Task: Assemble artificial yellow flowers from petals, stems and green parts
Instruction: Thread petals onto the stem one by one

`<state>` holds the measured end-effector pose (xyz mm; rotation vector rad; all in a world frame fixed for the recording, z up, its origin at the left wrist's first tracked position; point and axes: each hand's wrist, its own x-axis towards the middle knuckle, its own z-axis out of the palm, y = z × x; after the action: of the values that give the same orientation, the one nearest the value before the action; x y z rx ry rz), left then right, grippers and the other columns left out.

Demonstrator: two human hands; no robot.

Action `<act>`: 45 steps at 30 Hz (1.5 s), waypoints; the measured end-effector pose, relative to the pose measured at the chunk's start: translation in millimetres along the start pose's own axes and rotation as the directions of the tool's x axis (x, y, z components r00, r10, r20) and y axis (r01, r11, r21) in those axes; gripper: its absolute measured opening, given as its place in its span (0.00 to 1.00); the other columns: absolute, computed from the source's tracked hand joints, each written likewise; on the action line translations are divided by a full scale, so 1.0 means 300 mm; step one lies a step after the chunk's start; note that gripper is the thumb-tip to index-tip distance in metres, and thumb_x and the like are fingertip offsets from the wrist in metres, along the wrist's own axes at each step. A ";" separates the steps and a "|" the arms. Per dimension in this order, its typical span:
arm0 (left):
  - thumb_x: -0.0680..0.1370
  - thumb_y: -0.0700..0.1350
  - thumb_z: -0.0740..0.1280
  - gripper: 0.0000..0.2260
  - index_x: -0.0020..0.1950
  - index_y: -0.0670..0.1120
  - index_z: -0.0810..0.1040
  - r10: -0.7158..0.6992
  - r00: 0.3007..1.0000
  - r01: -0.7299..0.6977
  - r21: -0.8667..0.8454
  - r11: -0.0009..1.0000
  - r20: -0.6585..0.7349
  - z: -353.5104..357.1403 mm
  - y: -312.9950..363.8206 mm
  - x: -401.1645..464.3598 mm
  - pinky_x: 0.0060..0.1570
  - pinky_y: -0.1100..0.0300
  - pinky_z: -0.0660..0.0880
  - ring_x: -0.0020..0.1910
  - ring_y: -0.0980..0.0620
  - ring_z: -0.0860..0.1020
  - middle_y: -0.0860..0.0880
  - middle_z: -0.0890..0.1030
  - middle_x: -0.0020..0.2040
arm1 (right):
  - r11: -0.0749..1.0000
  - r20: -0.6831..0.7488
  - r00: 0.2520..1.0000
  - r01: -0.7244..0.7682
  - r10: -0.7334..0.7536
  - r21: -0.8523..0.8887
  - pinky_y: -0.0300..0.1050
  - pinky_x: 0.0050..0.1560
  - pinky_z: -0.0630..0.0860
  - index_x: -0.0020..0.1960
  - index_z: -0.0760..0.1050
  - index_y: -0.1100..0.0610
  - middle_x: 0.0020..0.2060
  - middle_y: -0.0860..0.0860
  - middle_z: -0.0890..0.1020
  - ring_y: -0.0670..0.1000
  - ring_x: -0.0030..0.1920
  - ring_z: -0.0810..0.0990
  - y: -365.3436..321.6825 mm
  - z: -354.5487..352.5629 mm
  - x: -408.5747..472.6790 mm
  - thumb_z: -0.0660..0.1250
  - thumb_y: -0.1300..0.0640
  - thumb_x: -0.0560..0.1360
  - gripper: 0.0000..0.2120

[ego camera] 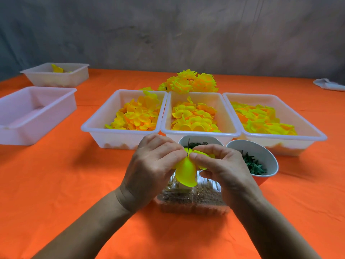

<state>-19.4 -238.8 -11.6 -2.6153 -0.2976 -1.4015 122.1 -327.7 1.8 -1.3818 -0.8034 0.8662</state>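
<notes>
Yellow petals are going onto the stem, we judge: our left hand (153,165) pinches the petal layer (185,171) at its centre, where the thin dark stem (188,146) pokes up between both thumbs, and our right hand (222,167) pinches the layer's other side. Next we likely need another petal from the middle tray (200,134) just beyond, then a green part from the bowl (261,148) at right.

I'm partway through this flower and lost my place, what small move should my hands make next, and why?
Probably slide the yellow petal piece further down the thin dark stem. Both the left hand and right hand pinch the petals at the stem, which pokes up above them.
</notes>
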 end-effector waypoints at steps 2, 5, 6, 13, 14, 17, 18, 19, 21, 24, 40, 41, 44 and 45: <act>0.75 0.39 0.67 0.08 0.41 0.39 0.84 0.006 1.000 -0.006 -0.002 1.000 -0.007 0.002 0.001 0.001 0.47 0.50 0.74 0.42 0.44 0.81 0.46 0.84 0.43 | 0.999 -0.014 1.000 -0.021 0.021 0.027 0.39 0.35 0.73 0.38 0.81 0.55 0.30 0.49 0.83 0.44 0.31 0.79 0.002 0.009 0.003 0.75 0.62 0.66 0.04; 0.76 0.40 0.67 0.08 0.40 0.39 0.84 0.012 1.000 -0.012 -0.001 1.000 -0.016 0.007 0.003 0.001 0.47 0.51 0.74 0.41 0.44 0.81 0.46 0.84 0.43 | 0.995 -0.028 0.997 -0.069 0.071 0.075 0.39 0.34 0.74 0.37 0.81 0.56 0.30 0.49 0.82 0.45 0.32 0.79 0.006 0.017 0.008 0.74 0.63 0.66 0.04; 0.76 0.40 0.66 0.09 0.40 0.39 0.83 0.017 1.000 -0.017 0.004 1.000 -0.019 0.008 0.003 0.000 0.47 0.51 0.74 0.41 0.44 0.81 0.46 0.84 0.43 | 0.992 -0.026 0.995 -0.089 0.092 0.088 0.40 0.35 0.74 0.37 0.80 0.56 0.30 0.49 0.82 0.46 0.32 0.79 0.004 0.018 0.008 0.74 0.64 0.66 0.05; 0.78 0.38 0.66 0.09 0.40 0.38 0.83 0.078 0.996 -0.073 0.088 0.993 -0.047 0.025 -0.003 -0.010 0.48 0.52 0.73 0.41 0.44 0.79 0.45 0.83 0.42 | 0.987 -0.031 0.990 -0.131 0.135 0.091 0.42 0.36 0.70 0.36 0.79 0.55 0.27 0.47 0.81 0.42 0.27 0.78 -0.016 0.023 0.010 0.73 0.66 0.67 0.07; 0.78 0.38 0.66 0.10 0.40 0.38 0.83 0.082 0.995 -0.077 0.093 0.993 -0.053 0.026 -0.002 -0.011 0.48 0.52 0.73 0.41 0.44 0.79 0.45 0.83 0.42 | 0.988 -0.031 0.991 -0.128 0.131 0.086 0.42 0.35 0.69 0.37 0.78 0.55 0.26 0.46 0.81 0.41 0.27 0.78 -0.019 0.023 0.010 0.73 0.66 0.67 0.08; 0.78 0.38 0.65 0.10 0.39 0.38 0.82 0.081 0.995 -0.075 0.097 0.993 -0.061 0.028 0.002 -0.014 0.48 0.52 0.73 0.41 0.44 0.79 0.45 0.83 0.42 | 0.989 -0.026 0.991 -0.130 0.132 0.068 0.41 0.34 0.68 0.37 0.78 0.55 0.25 0.45 0.80 0.40 0.26 0.77 -0.026 0.022 0.010 0.73 0.67 0.67 0.08; 0.78 0.38 0.65 0.11 0.39 0.38 0.82 0.078 0.995 -0.072 0.093 0.993 -0.064 0.026 0.004 -0.015 0.48 0.52 0.73 0.41 0.44 0.79 0.45 0.83 0.42 | 0.989 -0.021 0.990 -0.136 0.138 0.059 0.41 0.34 0.69 0.38 0.79 0.55 0.26 0.46 0.80 0.40 0.26 0.78 -0.028 0.022 0.011 0.73 0.67 0.67 0.08; 0.79 0.39 0.64 0.12 0.39 0.38 0.82 0.073 0.995 -0.067 0.084 0.994 -0.065 0.025 0.005 -0.015 0.48 0.52 0.73 0.41 0.44 0.80 0.45 0.83 0.42 | 0.988 -0.014 0.989 -0.145 0.146 0.052 0.40 0.35 0.69 0.38 0.79 0.55 0.27 0.47 0.80 0.41 0.27 0.78 -0.029 0.020 0.012 0.73 0.67 0.67 0.08; 0.80 0.40 0.63 0.13 0.40 0.38 0.82 0.068 0.995 -0.063 0.070 0.996 -0.068 0.021 0.009 -0.017 0.49 0.51 0.73 0.42 0.43 0.79 0.45 0.83 0.43 | 0.986 0.003 0.987 -0.160 0.160 0.042 0.40 0.35 0.71 0.41 0.79 0.55 0.29 0.49 0.81 0.44 0.30 0.78 -0.031 0.014 0.013 0.71 0.66 0.68 0.07; 0.80 0.41 0.63 0.13 0.41 0.39 0.83 0.083 0.994 -0.076 0.081 0.994 -0.076 0.018 0.011 -0.025 0.50 0.52 0.71 0.42 0.43 0.79 0.45 0.83 0.44 | 0.989 0.017 0.989 -0.146 0.146 0.030 0.38 0.32 0.73 0.42 0.79 0.55 0.30 0.50 0.81 0.44 0.31 0.78 -0.029 0.011 0.015 0.70 0.67 0.70 0.08; 0.79 0.39 0.64 0.11 0.41 0.39 0.83 0.042 0.998 -0.040 0.046 0.998 -0.046 0.037 0.013 -0.045 0.48 0.50 0.73 0.40 0.44 0.79 0.46 0.83 0.43 | 0.997 -0.046 0.997 -0.067 0.065 -0.049 0.34 0.26 0.71 0.41 0.79 0.54 0.28 0.47 0.80 0.42 0.27 0.77 0.003 0.014 0.031 0.72 0.68 0.67 0.10; 0.79 0.39 0.64 0.10 0.43 0.39 0.84 0.030 0.998 -0.028 0.038 0.999 -0.047 0.035 0.013 -0.048 0.49 0.50 0.73 0.41 0.44 0.79 0.46 0.83 0.43 | 0.996 -0.042 0.996 -0.077 0.075 -0.045 0.36 0.28 0.72 0.42 0.79 0.54 0.29 0.48 0.80 0.43 0.29 0.78 0.003 0.012 0.031 0.72 0.68 0.67 0.10; 0.78 0.38 0.64 0.10 0.43 0.39 0.84 0.010 0.999 -0.008 0.035 0.999 -0.050 0.030 0.013 -0.064 0.50 0.52 0.72 0.41 0.43 0.79 0.46 0.83 0.43 | 0.994 -0.045 0.993 -0.109 0.108 -0.017 0.40 0.31 0.72 0.48 0.79 0.54 0.36 0.52 0.81 0.46 0.32 0.78 0.008 0.004 0.025 0.73 0.67 0.67 0.13; 0.78 0.38 0.64 0.10 0.42 0.39 0.84 0.007 0.999 -0.005 0.033 0.999 -0.050 0.031 0.012 -0.068 0.50 0.52 0.72 0.42 0.43 0.79 0.45 0.83 0.43 | 0.993 -0.049 0.992 -0.114 0.114 -0.004 0.40 0.30 0.71 0.49 0.79 0.54 0.36 0.52 0.81 0.47 0.32 0.78 0.012 0.000 0.025 0.74 0.67 0.67 0.14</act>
<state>-22.0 -242.2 -33.8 -2.5484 -0.3033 -1.4443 125.7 -321.0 -2.0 -1.4605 -0.6957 0.9153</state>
